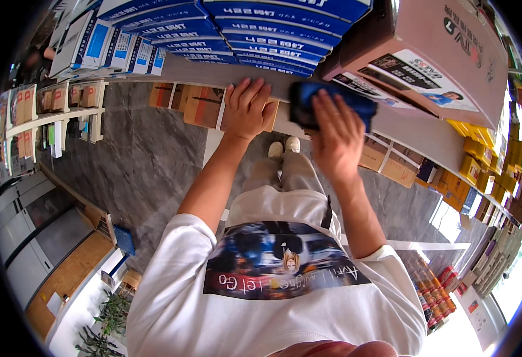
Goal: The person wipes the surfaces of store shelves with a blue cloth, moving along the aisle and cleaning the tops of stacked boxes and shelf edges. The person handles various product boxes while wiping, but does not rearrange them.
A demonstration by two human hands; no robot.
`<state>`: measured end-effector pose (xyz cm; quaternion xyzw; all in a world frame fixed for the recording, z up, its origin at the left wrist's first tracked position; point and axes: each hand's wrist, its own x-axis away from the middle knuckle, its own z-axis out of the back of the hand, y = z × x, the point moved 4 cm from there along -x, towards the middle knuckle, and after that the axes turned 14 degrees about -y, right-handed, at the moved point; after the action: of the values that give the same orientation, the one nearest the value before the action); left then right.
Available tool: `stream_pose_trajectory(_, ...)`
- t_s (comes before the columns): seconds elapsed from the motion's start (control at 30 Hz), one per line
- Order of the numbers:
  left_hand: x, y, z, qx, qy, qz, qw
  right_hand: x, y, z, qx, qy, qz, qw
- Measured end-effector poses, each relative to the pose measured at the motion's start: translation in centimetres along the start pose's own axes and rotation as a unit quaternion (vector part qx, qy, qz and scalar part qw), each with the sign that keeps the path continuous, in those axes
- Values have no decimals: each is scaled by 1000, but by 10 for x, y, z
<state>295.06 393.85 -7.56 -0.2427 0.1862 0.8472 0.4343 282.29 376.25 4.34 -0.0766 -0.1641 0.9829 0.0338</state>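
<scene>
My left hand (248, 109) lies flat at the front edge of a grey shelf (189, 69), fingers slightly apart and nothing held. Under the fingers of my right hand (339, 134) is a dark blue cloth (303, 105), pressed against the same shelf. Both that hand and the cloth are blurred. Stacks of blue staple boxes (269, 40) stand on the shelf beyond my hands. Just right of the cloth sits a large pinkish-brown carton (439, 53) bearing printing and a picture.
White-and-blue boxes (104, 49) stand at the shelf's left. Brown cartons (203, 107) sit below its edge. Yellow boxes (470, 167) line the right side. Stocked shelving (55, 107) is at far left, a potted plant (111, 312) lower left. The floor (153, 156) is grey, marble-patterned.
</scene>
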Motion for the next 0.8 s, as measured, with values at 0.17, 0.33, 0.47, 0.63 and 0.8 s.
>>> stream_pose_trajectory(0.17,2,-2,1,-4,7,25,1000,-20,-13,6,-23,-28,58,998)
stream_pose_trajectory(0.33,2,-4,5,11,0,-3,1000,-16,17,12,9,15,32,999)
stream_pose_trajectory(0.47,0,-5,11,31,-18,-13,999,3,28,7,15,61,82,995)
stream_pose_trajectory(0.63,-7,-10,32,71,-117,-32,990,6,6,11,42,142,103,983)
stream_pose_trajectory(0.8,-18,-26,84,254,-108,-11,961,-35,-68,76,114,337,111,928)
